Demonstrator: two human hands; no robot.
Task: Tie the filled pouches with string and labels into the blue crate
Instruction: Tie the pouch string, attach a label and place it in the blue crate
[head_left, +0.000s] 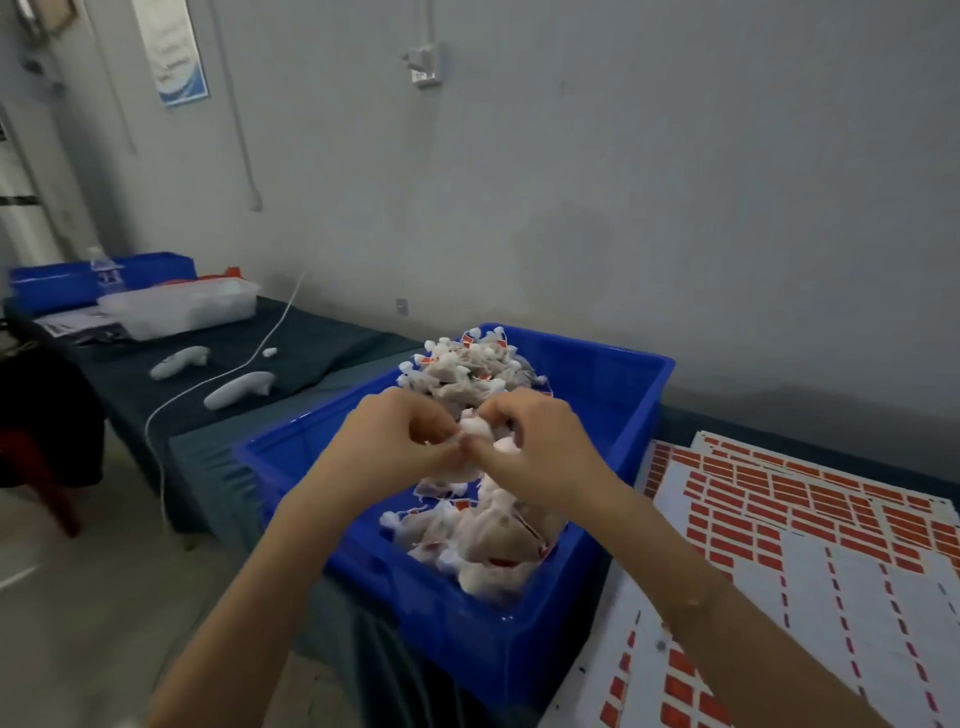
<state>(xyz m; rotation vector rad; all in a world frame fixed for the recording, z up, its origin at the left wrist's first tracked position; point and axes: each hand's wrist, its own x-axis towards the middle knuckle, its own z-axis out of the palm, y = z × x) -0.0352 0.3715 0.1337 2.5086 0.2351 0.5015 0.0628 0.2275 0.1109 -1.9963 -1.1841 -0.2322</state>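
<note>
dim, flat, cool indoor light, brightest at the far left edge. a soft dark patch lies on the grey wall (571, 156) behind the blue crate (639, 395), whose near side carries a small glint. everything is slightly soft; the fingers (431, 421) and the pouch (475, 431) they pinch smear. the wall pipes (240, 130) bow at the left.
</note>
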